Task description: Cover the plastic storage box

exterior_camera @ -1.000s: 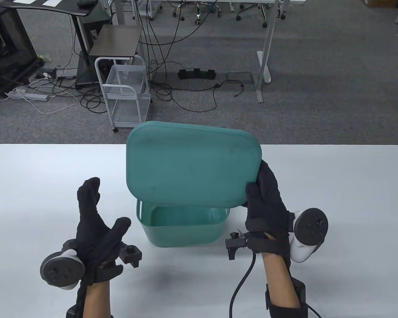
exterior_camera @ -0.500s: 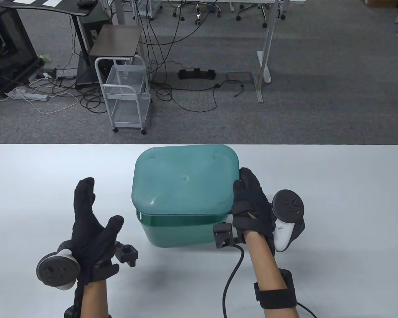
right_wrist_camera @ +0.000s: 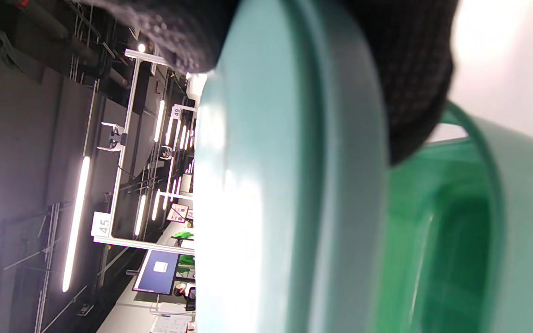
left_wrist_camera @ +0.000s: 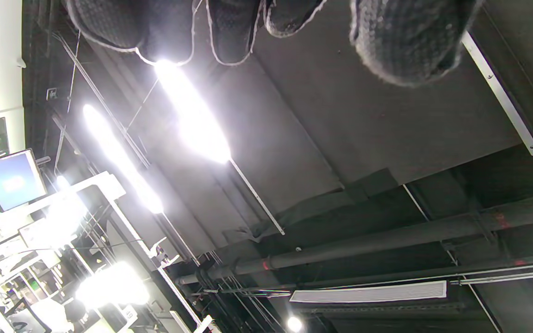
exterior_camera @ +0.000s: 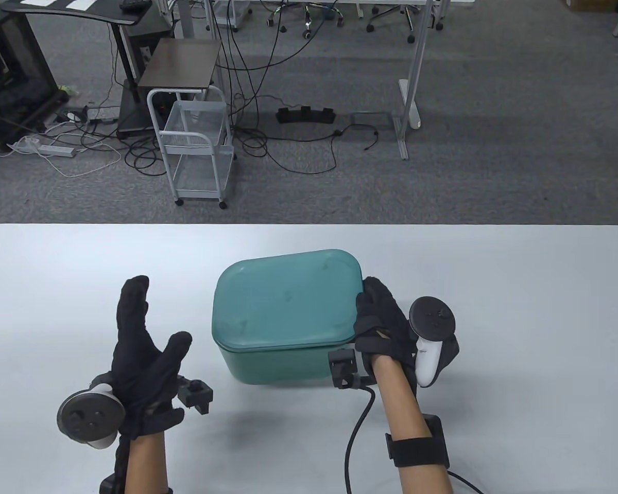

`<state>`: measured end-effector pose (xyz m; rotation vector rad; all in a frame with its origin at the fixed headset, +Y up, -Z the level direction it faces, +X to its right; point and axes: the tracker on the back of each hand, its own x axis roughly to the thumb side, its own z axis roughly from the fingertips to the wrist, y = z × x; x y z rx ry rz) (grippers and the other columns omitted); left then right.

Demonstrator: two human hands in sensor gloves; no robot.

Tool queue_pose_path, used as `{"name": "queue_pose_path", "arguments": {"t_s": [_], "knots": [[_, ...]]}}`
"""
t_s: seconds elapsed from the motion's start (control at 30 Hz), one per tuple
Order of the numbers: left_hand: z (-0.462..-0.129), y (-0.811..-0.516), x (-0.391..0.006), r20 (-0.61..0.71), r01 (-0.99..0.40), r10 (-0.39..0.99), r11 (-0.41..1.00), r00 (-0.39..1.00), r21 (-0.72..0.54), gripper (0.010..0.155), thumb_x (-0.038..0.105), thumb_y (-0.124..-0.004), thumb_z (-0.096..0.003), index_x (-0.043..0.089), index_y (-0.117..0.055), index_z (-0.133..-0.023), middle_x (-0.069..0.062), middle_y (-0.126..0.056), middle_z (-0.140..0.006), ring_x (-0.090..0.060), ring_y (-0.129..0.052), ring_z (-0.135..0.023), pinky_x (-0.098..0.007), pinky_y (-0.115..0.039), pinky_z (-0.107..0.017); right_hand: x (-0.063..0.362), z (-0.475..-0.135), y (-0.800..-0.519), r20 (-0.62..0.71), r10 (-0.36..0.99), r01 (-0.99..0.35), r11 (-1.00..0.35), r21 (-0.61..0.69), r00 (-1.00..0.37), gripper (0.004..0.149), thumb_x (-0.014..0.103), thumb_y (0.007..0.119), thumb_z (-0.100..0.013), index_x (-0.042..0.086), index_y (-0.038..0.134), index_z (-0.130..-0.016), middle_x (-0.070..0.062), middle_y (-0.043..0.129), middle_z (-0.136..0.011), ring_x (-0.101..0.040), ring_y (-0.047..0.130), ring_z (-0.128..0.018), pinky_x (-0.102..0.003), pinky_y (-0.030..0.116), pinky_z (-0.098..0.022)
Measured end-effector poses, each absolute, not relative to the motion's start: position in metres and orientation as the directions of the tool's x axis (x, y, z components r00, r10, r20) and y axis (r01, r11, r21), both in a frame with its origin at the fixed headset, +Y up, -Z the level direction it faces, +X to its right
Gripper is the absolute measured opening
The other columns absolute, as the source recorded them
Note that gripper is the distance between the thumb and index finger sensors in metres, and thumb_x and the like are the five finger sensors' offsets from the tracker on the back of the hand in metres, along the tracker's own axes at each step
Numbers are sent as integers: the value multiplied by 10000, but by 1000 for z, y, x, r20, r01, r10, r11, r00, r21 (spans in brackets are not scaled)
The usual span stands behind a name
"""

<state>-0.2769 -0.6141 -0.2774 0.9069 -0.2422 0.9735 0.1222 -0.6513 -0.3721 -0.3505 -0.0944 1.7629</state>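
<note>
A teal plastic storage box point(exterior_camera: 278, 365) stands on the white table point(exterior_camera: 520, 309), near the front middle. Its teal lid point(exterior_camera: 286, 301) lies on top of the box, with the right edge still a little raised in the right wrist view point(right_wrist_camera: 289, 185), where the box's open rim point(right_wrist_camera: 488, 194) shows beside it. My right hand point(exterior_camera: 378, 321) grips the lid's right edge, thumb on top. My left hand point(exterior_camera: 141, 350) is open and empty, palm up, left of the box and apart from it. The left wrist view shows only the left fingertips point(left_wrist_camera: 400, 41) and the ceiling.
The table's far edge runs just behind the box. A black cable point(exterior_camera: 358, 427) trails from my right wrist across the table front. Beyond the table stand a white wire cart point(exterior_camera: 195, 149), desk legs and floor cables.
My right hand has lowered the lid from a tilted position above the box down onto it. The left hand has barely moved.
</note>
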Motion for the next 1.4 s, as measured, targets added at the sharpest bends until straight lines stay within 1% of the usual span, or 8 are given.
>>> {"name": "queue_pose_path", "arguments": {"t_s": [0.57, 0.77, 0.83, 0.9, 1.03, 1.1, 1.23, 1.4], "knots": [[-279, -615, -275, 548, -795, 607, 260, 575, 548, 869, 651, -765, -461, 411, -381, -1203, 22, -485, -1298, -439, -562, -1189, -584, -542, -857, 111, -380, -659, -218, 948, -930, -281, -238, -231, 578, 244, 684, -512, 58, 600, -1052, -100, 906, -764, -189, 1049, -333, -309, 951, -199], [-280, -615, -275, 543, -795, 613, 257, 574, 550, 862, 649, -765, -463, 411, -390, -1201, 21, -486, -1297, -439, -568, -1185, -584, -545, -855, 111, -378, -650, -219, 917, -892, -381, -243, -332, 583, 253, 711, -526, 45, 590, -1057, -136, 904, -783, -228, 1052, -360, -335, 945, -213], [-280, -616, -276, 539, -796, 620, 257, 571, 548, 860, 649, -763, -464, 410, -391, -1202, 18, -484, -1298, -440, -564, -1186, -585, -543, -855, 109, -377, -642, -179, 894, -862, -445, -244, -411, 597, 277, 740, -529, 43, 598, -1059, -178, 892, -820, -289, 1045, -405, -381, 932, -243], [-280, -616, -276, 534, -796, 624, 258, 570, 548, 859, 649, -763, -465, 410, -391, -1202, 18, -482, -1298, -443, -564, -1185, -585, -543, -855, 106, -375, -632, -139, 833, -801, -553, -227, -536, 633, 358, 756, -532, 52, 608, -1066, -232, 866, -878, -361, 1023, -476, -438, 910, -294], [-281, -616, -277, 514, -782, 624, 276, 588, 560, 858, 652, -762, -471, 405, -391, -1204, 7, -478, -1299, -449, -552, -1186, -590, -534, -853, 97, -364, -603, -126, 575, -528, -802, -279, -808, 684, 490, 736, -532, 108, 618, -1088, -267, 778, -999, -477, 923, -672, -537, 833, -429], [-281, -616, -273, 491, -758, 608, 318, 623, 569, 853, 653, -763, -480, 401, -392, -1206, 0, -468, -1302, -458, -530, -1188, -596, -516, -855, 91, -358, -596, -104, 472, -426, -855, -297, -875, 707, 517, 724, -533, 130, 587, -1109, -264, 710, -1065, -528, 821, -808, -575, 764, -524], [-287, -619, -250, 445, -683, 527, 458, 724, 569, 813, 694, -694, -521, 397, -393, -1215, -17, -444, -1310, -475, -468, -1194, -604, -475, -857, 75, -348, -600, 78, 393, -394, -848, -355, -916, 723, 537, 703, -535, 193, 518, -1144, -221, 515, -1205, -534, 514, -1058, -607, 571, -694], [-301, -634, -198, 403, -568, 412, 696, 817, 439, 789, 683, -671, -531, 378, -428, -1217, -37, -397, -1323, -473, -378, -1210, -616, -414, -862, 56, -342, -629, 246, 274, -347, -875, -336, -930, 710, 552, 648, -542, 207, 511, -1147, -192, 457, -1234, -474, 405, -1109, -590, 479, -740]]}}
